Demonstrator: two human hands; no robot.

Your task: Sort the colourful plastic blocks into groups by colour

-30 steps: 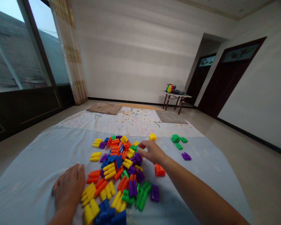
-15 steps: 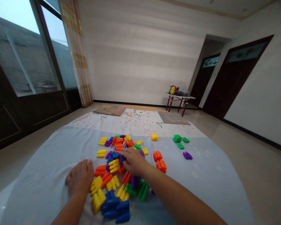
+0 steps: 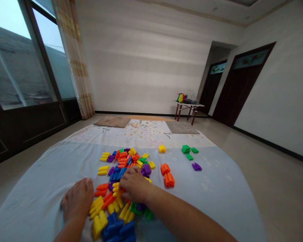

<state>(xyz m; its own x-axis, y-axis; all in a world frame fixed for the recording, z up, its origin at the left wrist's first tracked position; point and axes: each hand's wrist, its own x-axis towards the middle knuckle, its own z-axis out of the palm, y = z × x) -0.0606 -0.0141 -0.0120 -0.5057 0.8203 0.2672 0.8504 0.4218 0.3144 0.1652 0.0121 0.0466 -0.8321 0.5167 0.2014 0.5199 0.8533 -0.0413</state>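
Note:
My right hand (image 3: pixel 134 185) reaches into a pile of coloured plastic toy blocks, its fingers curled down on a yellow block (image 3: pixel 115 190) that sticks out to their left. The fingertips are partly hidden. Under and around the hand lie blue blocks (image 3: pixel 116 174), a purple block (image 3: pixel 146 170) and green blocks (image 3: pixel 135 208). My left hand (image 3: pixel 78 199) rests on the cloth left of the pile, loosely closed with nothing visible in it. Beside it are an orange block (image 3: pixel 101 190) and yellow blocks (image 3: pixel 96 206).
Right of the pile sit orange blocks (image 3: pixel 168 175), a yellow block (image 3: pixel 162 148), green blocks (image 3: pixel 186 149) and a purple block (image 3: pixel 197 166). A pale cloth (image 3: pixel 212 188) covers the round table. Two mats, one brown (image 3: pixel 112 122) and one grey (image 3: pixel 182 127), lie at its far side.
My right hand has drawn back toward me, from the blue blocks to the yellow block, uncovering purple and blue blocks behind it. The view has shifted a little; my left hand stays resting.

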